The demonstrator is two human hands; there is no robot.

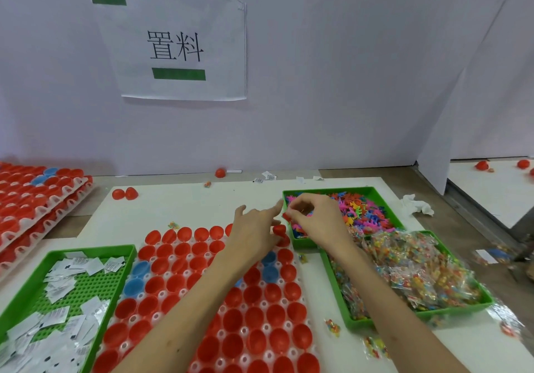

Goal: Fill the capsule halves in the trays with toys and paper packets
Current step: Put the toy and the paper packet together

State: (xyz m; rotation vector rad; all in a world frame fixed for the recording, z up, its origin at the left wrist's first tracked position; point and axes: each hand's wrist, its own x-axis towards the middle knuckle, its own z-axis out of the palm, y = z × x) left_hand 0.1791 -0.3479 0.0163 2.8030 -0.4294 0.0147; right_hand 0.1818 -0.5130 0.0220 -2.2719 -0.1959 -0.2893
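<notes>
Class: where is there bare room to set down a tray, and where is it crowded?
Bare: white board behind the capsule tray, between the loose red halves and toy bin. Crowded: the near trays, side by side.

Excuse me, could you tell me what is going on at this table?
A person is filling capsule halves, red and a few blue, set in a white tray. The right hand pinches a small red toy at the corner of the green bin of loose toys. The left hand hovers open over the tray's far right corner. Paper packets wait in a green bin at left; most halves look empty.
</notes>
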